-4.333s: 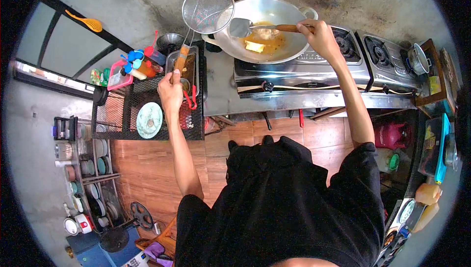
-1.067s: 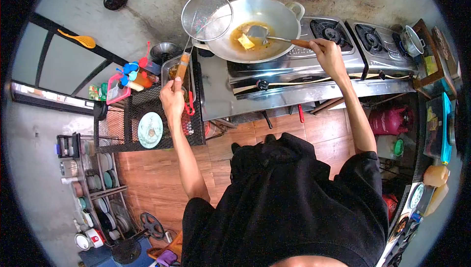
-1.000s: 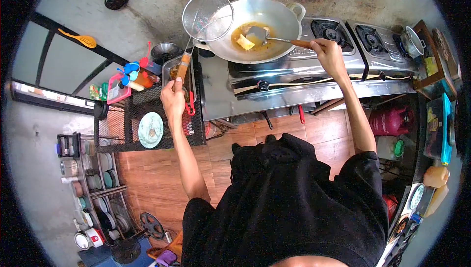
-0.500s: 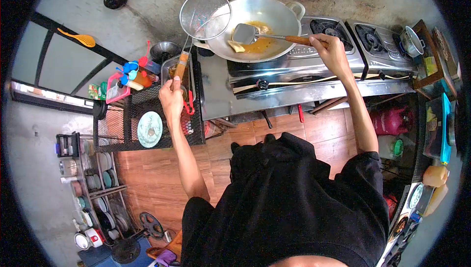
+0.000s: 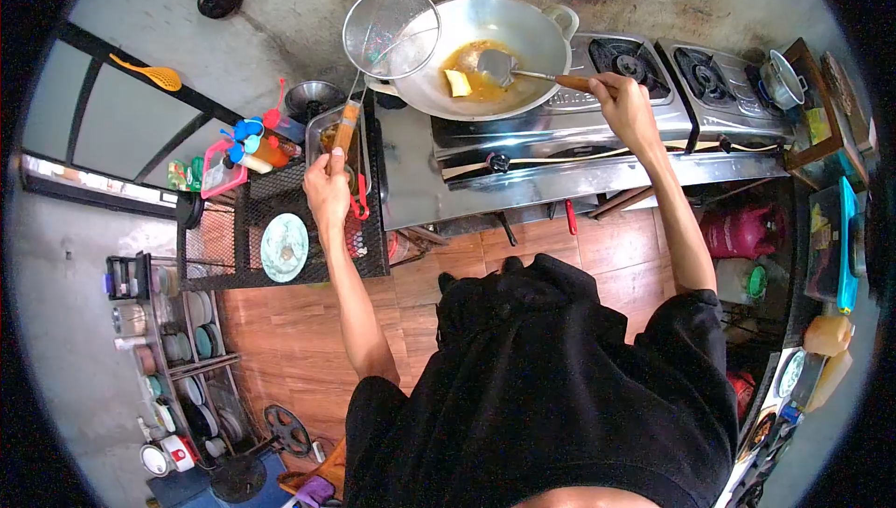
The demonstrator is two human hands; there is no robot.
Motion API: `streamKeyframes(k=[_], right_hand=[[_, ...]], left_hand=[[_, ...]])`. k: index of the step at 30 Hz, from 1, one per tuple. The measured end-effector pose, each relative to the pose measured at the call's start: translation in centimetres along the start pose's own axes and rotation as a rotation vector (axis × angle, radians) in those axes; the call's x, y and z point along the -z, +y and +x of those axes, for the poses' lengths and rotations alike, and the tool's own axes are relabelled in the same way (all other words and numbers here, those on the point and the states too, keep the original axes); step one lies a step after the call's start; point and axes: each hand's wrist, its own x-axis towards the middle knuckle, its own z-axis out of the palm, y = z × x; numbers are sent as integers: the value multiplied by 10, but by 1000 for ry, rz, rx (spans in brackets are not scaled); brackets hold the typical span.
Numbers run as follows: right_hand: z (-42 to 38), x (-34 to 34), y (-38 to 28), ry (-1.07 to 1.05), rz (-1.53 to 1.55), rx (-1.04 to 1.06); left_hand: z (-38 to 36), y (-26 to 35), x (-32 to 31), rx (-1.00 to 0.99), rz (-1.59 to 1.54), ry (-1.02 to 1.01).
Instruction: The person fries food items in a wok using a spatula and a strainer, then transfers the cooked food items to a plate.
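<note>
Blue-capped plastic squeeze bottles [image 5: 248, 139]: stand beyond my left grip, to its left.
Round pale-green plate [image 5: 284, 247]: lies on the black wire-mesh rack [image 5: 266, 198], nearer my body than my left grip and to its left.
Left hand [image 5: 327, 193]: closed around the wooden handle of the round wire-mesh strainer [image 5: 392, 30].
Strainer: its bowl is out ahead of my left grip, above the left edge of the wide silvery metal wok [image 5: 539, 30]; I cannot tell if they touch.
Red-handled tongs [image 5: 360, 198]: just right of my left fingers.
Yellow chunk of food [image 5: 457, 83]: in the wok, between my two grips and farther out, sitting in brownish-yellow liquid [image 5: 485, 94].
Metal spatula with a wooden handle [image 5: 497, 65]: its blade is in the wok, left of my right grip, just right of the chunk.
Right hand [image 5: 627, 105]: fingers wrapped around the end of the spatula's handle, over the shiny steel gas stove [image 5: 560, 135].
Small silvery pot [image 5: 784, 81]: well to the right of my right grip.
</note>
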Motion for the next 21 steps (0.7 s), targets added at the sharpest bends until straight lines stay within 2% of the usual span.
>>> streamKeyframes(k=[7, 11, 14, 19, 21], right_hand=[[11, -12, 14, 41, 64, -65], [17, -1, 1, 58, 63, -5], [17, 8, -21, -2, 44, -57], [18, 8, -13, 34, 32, 40], [17, 8, -13, 34, 1, 69]], left_hand=[[2, -9, -2, -36, 28, -5], [-2, -11, -3, -29, -4, -38], [-4, -8, -5, -27, -13, -36], [-8, 1, -4, -36, -4, -40], [-6, 2, -4, -109, 82, -15]])
